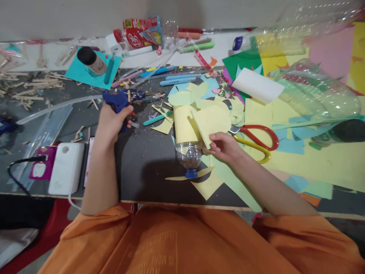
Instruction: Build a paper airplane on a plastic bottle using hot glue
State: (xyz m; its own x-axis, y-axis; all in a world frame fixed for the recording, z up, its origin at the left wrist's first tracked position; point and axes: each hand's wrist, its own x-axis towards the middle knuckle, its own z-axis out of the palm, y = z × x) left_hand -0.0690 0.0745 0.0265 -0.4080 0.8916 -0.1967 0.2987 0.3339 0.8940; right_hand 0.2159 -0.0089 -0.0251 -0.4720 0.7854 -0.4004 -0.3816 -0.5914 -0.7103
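My left hand (111,118) is wrapped round a blue hot glue gun (115,99), its nozzle toward the right and a long clear glue stick (61,104) running out of its back. Between the fingers of my right hand (224,146) is a cut piece of pale yellow paper (214,122) with a rounded edge. Just left of it lies a clear plastic bottle (190,152) wrapped in yellow paper (186,123), its blue cap (191,173) toward me. A pale green rounded paper piece (180,98) lies at the bottle's far end. Scissors (258,139) with red and yellow handles rest right of my right hand.
A white power bank (67,167) and a magenta device (42,163) sit near the front left edge. Pens (179,80), wooden sticks (37,85) and a red-labelled bottle (141,33) lie farther back. Coloured paper sheets (308,160) and clear plastic bottles (319,89) cover the right side.
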